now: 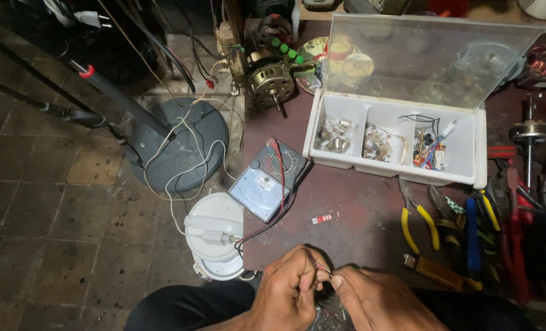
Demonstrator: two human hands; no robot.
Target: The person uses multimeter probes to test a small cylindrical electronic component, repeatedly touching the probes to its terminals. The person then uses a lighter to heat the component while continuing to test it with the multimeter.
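Note:
My left hand (288, 288) and my right hand (377, 300) meet at the near edge of the dark red table (359, 214). Between their fingertips they pinch a thin red-tipped wire end (322, 268). The fingers of both hands are closed on it. An analogue multimeter (267, 181) with red and black leads lies tilted just beyond my left hand. A small red-and-white component (322, 219) lies on the table ahead of my hands.
A white compartment box (395, 138) with its clear lid up holds small parts. Yellow-handled pliers (417, 224) and several other tools lie at right. A small motor (270, 79) sits at the back. On the floor at left are a grey fan base (181, 147) and a white housing (215, 236).

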